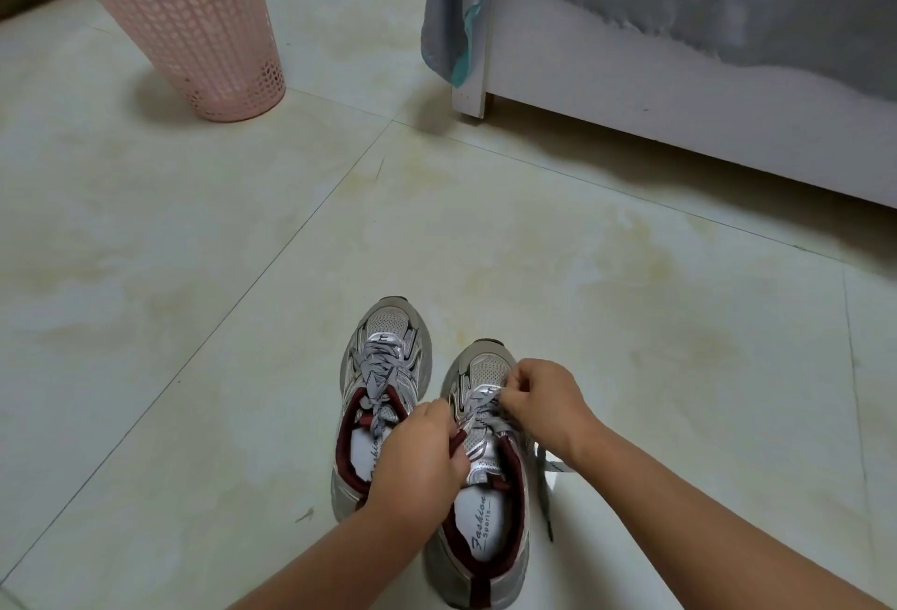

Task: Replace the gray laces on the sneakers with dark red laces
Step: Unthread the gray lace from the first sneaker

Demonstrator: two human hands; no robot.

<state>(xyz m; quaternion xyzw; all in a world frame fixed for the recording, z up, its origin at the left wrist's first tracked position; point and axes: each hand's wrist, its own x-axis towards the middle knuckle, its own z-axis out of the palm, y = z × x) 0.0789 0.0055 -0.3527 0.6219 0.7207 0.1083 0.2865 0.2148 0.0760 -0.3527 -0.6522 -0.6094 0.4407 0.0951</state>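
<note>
Two gray sneakers with dark red lining stand side by side on a pale tiled floor (194, 269), toes pointing away from the person bent over them. The right sneaker (485, 488) is the one being worked on: the left hand (417, 459) curls over its tongue, gripping the shoe near the collar, while the right hand (543, 396) pinches the gray lace (478, 398) at the lower eyelets. A loose end of that lace (543, 488) trails onto the floor just right of this sneaker. The left sneaker (378, 366), touching or nearly touching it, keeps its gray lace tied, its heel hidden by the left hand and forearm. Well beyond the right sneaker stand a pink perforated basket (194, 26), cut off at the top, and a white bed frame (631, 89) draped with gray cloth (451, 2).
</note>
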